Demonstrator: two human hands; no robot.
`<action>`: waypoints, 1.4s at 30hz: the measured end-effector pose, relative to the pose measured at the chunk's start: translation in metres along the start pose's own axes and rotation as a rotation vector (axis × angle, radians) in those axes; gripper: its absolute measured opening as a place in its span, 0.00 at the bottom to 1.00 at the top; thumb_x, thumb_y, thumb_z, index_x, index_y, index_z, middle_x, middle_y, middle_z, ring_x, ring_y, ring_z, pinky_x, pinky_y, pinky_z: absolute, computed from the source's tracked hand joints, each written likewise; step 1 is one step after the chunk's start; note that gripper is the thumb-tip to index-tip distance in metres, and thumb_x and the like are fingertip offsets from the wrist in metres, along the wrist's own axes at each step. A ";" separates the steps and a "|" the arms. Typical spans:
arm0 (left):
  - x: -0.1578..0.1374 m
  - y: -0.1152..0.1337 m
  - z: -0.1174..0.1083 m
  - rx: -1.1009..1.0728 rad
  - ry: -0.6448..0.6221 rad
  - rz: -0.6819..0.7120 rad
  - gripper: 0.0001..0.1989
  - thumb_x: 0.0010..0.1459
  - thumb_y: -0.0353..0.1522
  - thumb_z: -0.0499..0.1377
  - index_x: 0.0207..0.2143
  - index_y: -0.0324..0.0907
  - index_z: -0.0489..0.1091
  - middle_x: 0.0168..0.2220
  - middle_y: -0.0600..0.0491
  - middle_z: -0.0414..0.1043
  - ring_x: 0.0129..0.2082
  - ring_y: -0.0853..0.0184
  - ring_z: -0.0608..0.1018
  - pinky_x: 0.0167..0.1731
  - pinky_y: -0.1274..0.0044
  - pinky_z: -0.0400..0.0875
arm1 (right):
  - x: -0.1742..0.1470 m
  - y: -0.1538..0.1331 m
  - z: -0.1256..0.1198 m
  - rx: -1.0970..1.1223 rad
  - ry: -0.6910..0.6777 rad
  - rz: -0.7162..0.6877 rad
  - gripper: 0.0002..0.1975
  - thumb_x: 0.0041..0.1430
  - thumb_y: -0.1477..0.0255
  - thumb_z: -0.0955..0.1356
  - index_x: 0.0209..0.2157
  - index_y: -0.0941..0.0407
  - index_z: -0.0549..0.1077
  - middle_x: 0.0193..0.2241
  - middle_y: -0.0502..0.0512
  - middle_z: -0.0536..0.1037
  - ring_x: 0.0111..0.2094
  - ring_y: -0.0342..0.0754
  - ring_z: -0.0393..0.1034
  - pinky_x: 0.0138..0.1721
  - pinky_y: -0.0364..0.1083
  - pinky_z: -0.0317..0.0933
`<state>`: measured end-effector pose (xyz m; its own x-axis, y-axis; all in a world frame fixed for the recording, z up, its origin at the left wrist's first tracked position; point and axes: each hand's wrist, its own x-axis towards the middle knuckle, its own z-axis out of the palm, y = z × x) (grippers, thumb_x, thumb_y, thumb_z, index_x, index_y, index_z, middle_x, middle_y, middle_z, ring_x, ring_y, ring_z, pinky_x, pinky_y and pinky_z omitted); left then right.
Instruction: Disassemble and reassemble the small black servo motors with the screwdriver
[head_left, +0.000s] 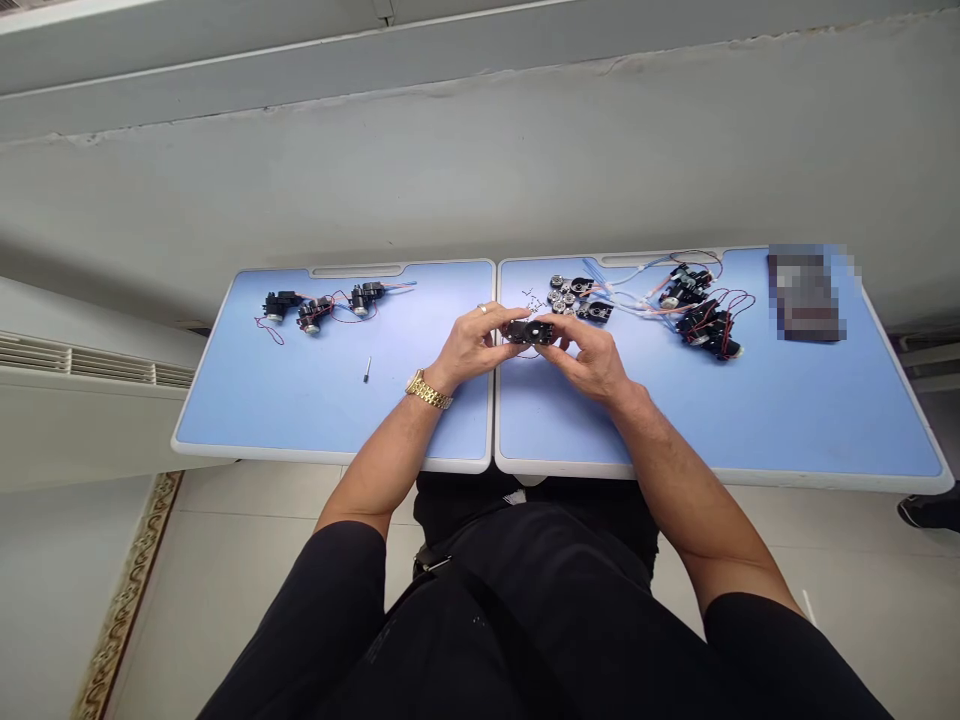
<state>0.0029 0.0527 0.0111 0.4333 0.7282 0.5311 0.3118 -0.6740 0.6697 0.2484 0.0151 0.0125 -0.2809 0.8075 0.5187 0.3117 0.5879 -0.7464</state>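
Blue tabletop; hands hold black part; shirt marks seem too faint.

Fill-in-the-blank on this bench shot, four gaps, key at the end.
1. The left hand and right hand grip one small part that is mainly ____ in colour.
2. The gold watch is worn on the ____ wrist.
3. On the left tabletop, the dark assemblies number ____.
4. The round silver parts lie on the tabletop to the person's ____.

Missing words: black; left; three; right.
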 end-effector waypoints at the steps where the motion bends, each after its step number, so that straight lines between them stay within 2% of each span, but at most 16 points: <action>1: 0.000 0.001 -0.001 -0.012 -0.006 0.000 0.19 0.67 0.39 0.73 0.59 0.50 0.81 0.44 0.50 0.84 0.40 0.67 0.82 0.33 0.76 0.77 | 0.000 0.000 -0.001 0.007 -0.006 0.004 0.15 0.73 0.66 0.72 0.58 0.50 0.80 0.48 0.55 0.88 0.39 0.49 0.81 0.37 0.49 0.75; 5: -0.001 0.003 -0.002 -0.063 -0.050 -0.024 0.23 0.65 0.36 0.74 0.61 0.53 0.80 0.52 0.49 0.86 0.45 0.66 0.85 0.34 0.76 0.81 | 0.000 -0.002 -0.003 0.025 -0.048 0.051 0.17 0.73 0.64 0.71 0.60 0.49 0.79 0.51 0.56 0.88 0.40 0.50 0.81 0.39 0.50 0.76; 9: -0.001 0.005 -0.002 -0.078 -0.087 -0.054 0.25 0.64 0.35 0.74 0.63 0.54 0.79 0.55 0.49 0.87 0.46 0.65 0.86 0.35 0.75 0.84 | 0.000 -0.002 -0.005 0.015 -0.068 0.097 0.19 0.73 0.59 0.71 0.59 0.49 0.80 0.50 0.56 0.89 0.39 0.51 0.81 0.40 0.51 0.76; 14: 0.000 0.009 -0.002 -0.091 -0.060 -0.064 0.18 0.66 0.36 0.73 0.58 0.50 0.81 0.51 0.49 0.87 0.47 0.64 0.87 0.39 0.74 0.86 | 0.000 -0.003 -0.006 0.021 -0.058 0.092 0.21 0.70 0.57 0.73 0.59 0.50 0.80 0.45 0.55 0.88 0.38 0.51 0.81 0.40 0.51 0.77; 18: 0.001 0.011 -0.003 -0.087 -0.061 -0.050 0.15 0.66 0.37 0.73 0.53 0.47 0.81 0.48 0.48 0.86 0.46 0.65 0.86 0.37 0.75 0.84 | 0.000 -0.005 -0.006 0.018 -0.037 0.091 0.19 0.70 0.57 0.74 0.56 0.50 0.82 0.46 0.55 0.89 0.38 0.50 0.81 0.40 0.51 0.76; 25: 0.003 0.016 -0.002 -0.065 -0.036 0.019 0.14 0.65 0.35 0.73 0.51 0.46 0.79 0.46 0.49 0.84 0.45 0.65 0.84 0.35 0.76 0.82 | -0.001 -0.003 -0.006 0.022 -0.053 0.107 0.20 0.71 0.56 0.73 0.58 0.49 0.83 0.46 0.55 0.90 0.40 0.52 0.82 0.42 0.51 0.77; 31: 0.003 0.019 -0.001 -0.086 -0.050 -0.011 0.15 0.65 0.35 0.72 0.52 0.46 0.79 0.48 0.48 0.85 0.44 0.65 0.84 0.35 0.75 0.82 | -0.001 -0.002 -0.006 0.046 -0.056 0.087 0.19 0.71 0.58 0.73 0.58 0.47 0.84 0.47 0.55 0.89 0.41 0.52 0.83 0.41 0.51 0.77; 37: 0.002 0.020 -0.001 -0.052 -0.038 -0.023 0.13 0.65 0.35 0.72 0.51 0.47 0.79 0.48 0.50 0.86 0.45 0.65 0.86 0.40 0.72 0.84 | -0.002 -0.002 -0.004 0.039 -0.016 0.119 0.23 0.68 0.55 0.75 0.60 0.49 0.82 0.43 0.55 0.88 0.39 0.52 0.81 0.40 0.52 0.76; 42: 0.002 0.022 -0.001 -0.067 -0.016 -0.011 0.14 0.63 0.32 0.72 0.51 0.46 0.80 0.48 0.50 0.87 0.46 0.65 0.87 0.43 0.71 0.85 | -0.001 -0.002 -0.005 0.014 -0.029 0.113 0.18 0.68 0.60 0.74 0.56 0.49 0.83 0.41 0.54 0.88 0.37 0.51 0.81 0.39 0.51 0.75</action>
<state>0.0095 0.0396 0.0278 0.4436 0.7333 0.5153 0.2597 -0.6555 0.7091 0.2527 0.0131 0.0151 -0.2710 0.8666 0.4189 0.3297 0.4925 -0.8055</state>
